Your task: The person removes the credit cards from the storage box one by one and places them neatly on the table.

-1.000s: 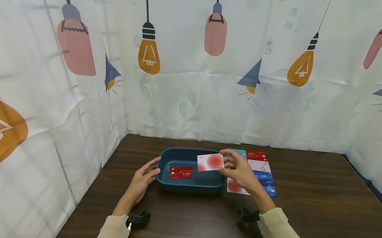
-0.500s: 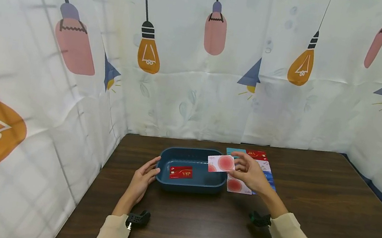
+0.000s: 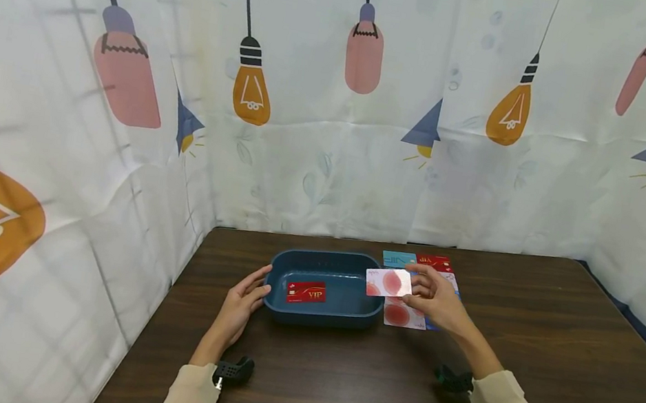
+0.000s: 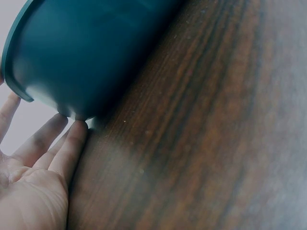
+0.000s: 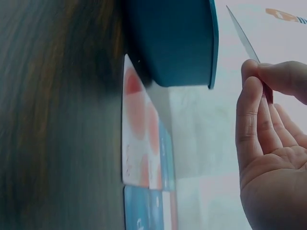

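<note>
My right hand (image 3: 436, 298) pinches a white card with pink circles (image 3: 389, 283) between thumb and fingers, above the right end of a dark blue plastic basin (image 3: 321, 319). In the right wrist view the card (image 5: 243, 37) shows nearly edge-on, higher than the basin's rim. Inside the basin lies a red VIP card (image 3: 306, 291). My left hand (image 3: 238, 311) touches the basin's left end. The left wrist view has its fairly straight fingers (image 4: 72, 148) against the basin's outer wall (image 4: 91, 52).
Right of the basin, several cards lie in rows: a light blue one (image 3: 398, 259), a red one (image 3: 432, 260), and a pink-circled one (image 3: 404, 315). My right hand covers part of them. A patterned curtain (image 3: 326, 181) hangs behind the brown wooden table (image 3: 327, 383).
My right hand has moved to the right with the pink-circled card, from over the basin to its right end. The left hand and the basin have stayed put.
</note>
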The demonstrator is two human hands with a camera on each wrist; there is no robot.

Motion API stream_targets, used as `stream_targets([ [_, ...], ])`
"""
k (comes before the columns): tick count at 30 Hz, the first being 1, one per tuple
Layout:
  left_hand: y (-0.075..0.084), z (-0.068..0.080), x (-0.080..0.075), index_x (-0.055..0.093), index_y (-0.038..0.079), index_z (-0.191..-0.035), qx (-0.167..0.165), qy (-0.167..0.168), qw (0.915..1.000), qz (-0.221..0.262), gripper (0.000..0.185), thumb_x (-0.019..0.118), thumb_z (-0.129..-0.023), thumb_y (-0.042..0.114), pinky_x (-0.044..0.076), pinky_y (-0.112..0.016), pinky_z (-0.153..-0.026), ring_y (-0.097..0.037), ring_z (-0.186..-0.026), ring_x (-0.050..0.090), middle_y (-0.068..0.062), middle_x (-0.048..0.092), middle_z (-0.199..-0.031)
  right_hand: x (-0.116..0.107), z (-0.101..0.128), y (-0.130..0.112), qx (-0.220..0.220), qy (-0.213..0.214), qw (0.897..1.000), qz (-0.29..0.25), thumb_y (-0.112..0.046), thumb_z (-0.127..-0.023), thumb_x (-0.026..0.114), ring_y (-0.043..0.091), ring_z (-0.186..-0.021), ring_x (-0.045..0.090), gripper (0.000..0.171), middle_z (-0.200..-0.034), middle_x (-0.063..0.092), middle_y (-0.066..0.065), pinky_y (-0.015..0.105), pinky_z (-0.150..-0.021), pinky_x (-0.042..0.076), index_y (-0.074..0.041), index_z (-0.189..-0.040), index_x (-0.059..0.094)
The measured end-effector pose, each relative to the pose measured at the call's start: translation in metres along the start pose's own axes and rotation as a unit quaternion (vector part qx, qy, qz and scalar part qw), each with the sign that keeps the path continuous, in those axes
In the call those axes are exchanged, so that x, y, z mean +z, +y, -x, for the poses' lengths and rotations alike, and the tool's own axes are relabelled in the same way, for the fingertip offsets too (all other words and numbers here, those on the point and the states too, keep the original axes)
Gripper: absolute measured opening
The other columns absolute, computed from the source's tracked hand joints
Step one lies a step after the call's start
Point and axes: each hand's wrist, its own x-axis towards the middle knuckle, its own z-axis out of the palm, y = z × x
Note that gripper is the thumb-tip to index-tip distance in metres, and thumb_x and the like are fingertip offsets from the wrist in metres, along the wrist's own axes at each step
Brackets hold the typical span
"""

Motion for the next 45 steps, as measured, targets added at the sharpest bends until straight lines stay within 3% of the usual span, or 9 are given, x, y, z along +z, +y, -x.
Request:
stream_targets([
  [12,0.0,0.0,0.0,0.046,0.019,-0.155,-0.001,0.0,1.0,0.001,0.052,0.059,-0.105,0.022,0.051,-0.022,-0.101,-0.029,-0.143,0.045,-0.014,0.045,-0.158,-0.017,0.016,0.012,-0.005,0.007,1.0,-0.002,0.003,-0.091,0.073,0.009,-0.09,0.069,0.064,-0.117,0.062,0.034,0.019,-0.082,0.058,0.011,-0.145,0.041],
  [17,0.0,0.001,0.001,0.046,0.018,-0.155,-0.002,0.001,1.0,0.002,0.052,0.059,-0.105,0.022,0.051,-0.022,-0.102,-0.029,-0.143,0.046,-0.014,0.044,-0.158,-0.022,0.022,0.016,0.0,0.01,1.0,0.003,0.001,-0.091,0.073,0.01,-0.092,0.07,0.064,-0.117,0.064,0.03,0.018,-0.084,0.057,0.011,-0.145,0.04],
  [19,0.0,0.001,0.001,0.046,0.017,-0.155,-0.001,0.001,1.0,0.003,0.052,0.059,-0.105,0.021,0.051,-0.023,-0.102,-0.029,-0.142,0.047,-0.014,0.045,-0.159,-0.025,0.024,0.018,0.007,0.009,1.0,0.005,0.0,-0.092,0.073,0.007,-0.093,0.069,0.063,-0.117,0.067,0.021,0.018,-0.084,0.057,0.011,-0.145,0.04],
  [23,0.0,0.001,0.001,0.045,0.017,-0.155,0.001,0.0,1.0,0.001,0.052,0.058,-0.105,0.022,0.051,-0.022,-0.101,-0.029,-0.142,0.047,-0.015,0.044,-0.159,-0.028,0.028,0.021,0.025,0.012,1.0,0.009,-0.004,-0.092,0.074,0.004,-0.094,0.069,0.063,-0.119,0.066,0.024,0.016,-0.085,0.056,0.011,-0.144,0.041],
  [26,0.001,0.001,0.001,0.046,0.017,-0.155,0.002,0.001,1.0,0.001,0.051,0.058,-0.105,0.022,0.052,-0.021,-0.1,-0.03,-0.142,0.047,-0.015,0.045,-0.158,-0.03,0.031,0.02,0.039,0.014,0.999,0.012,-0.004,-0.092,0.074,0.005,-0.094,0.068,0.064,-0.124,0.062,0.034,0.016,-0.086,0.056,0.012,-0.144,0.041],
  [34,0.0,0.001,0.0,0.045,0.017,-0.156,0.004,-0.003,1.0,0.001,0.052,0.058,-0.105,0.022,0.052,-0.02,-0.098,-0.031,-0.142,0.046,-0.016,0.044,-0.159,-0.031,0.034,0.022,0.066,0.008,0.998,0.002,-0.005,-0.09,0.076,0.008,-0.092,0.069,0.065,-0.117,0.067,0.019,0.019,-0.084,0.057,0.01,-0.144,0.041],
  [45,0.0,0.001,0.0,0.045,0.017,-0.155,0.003,0.0,1.0,-0.001,0.052,0.059,-0.105,0.023,0.052,-0.019,-0.098,-0.031,-0.142,0.046,-0.016,0.045,-0.158,-0.031,0.036,0.022,0.073,-0.007,0.997,0.01,-0.006,-0.09,0.077,0.009,-0.092,0.067,0.064,-0.118,0.063,0.03,0.02,-0.082,0.058,0.009,-0.142,0.044],
])
